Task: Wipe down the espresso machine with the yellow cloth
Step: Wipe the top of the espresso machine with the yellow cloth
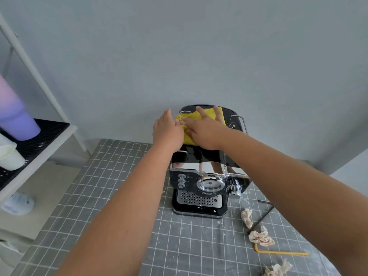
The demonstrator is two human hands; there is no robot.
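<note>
A black and chrome espresso machine [205, 184] stands on a grey grid-patterned table cover, close to the wall. A yellow cloth [194, 116] lies spread on the machine's top. My right hand [205, 130] presses flat on the cloth with its fingers straight and spread. My left hand [167, 130] rests on the top's left edge beside the cloth, fingers extended and touching the cloth's left side. Most of the top surface is hidden under both hands and the cloth.
Crumpled brownish paper wads [260, 237] and a yellow bent straw [278, 252] lie on the table cover [119, 196] to the right of the machine, beside a thin black rod [262, 216]. A white shelf rack [39, 136] at the left holds a purple tumbler [18, 116] and a white cup [10, 158].
</note>
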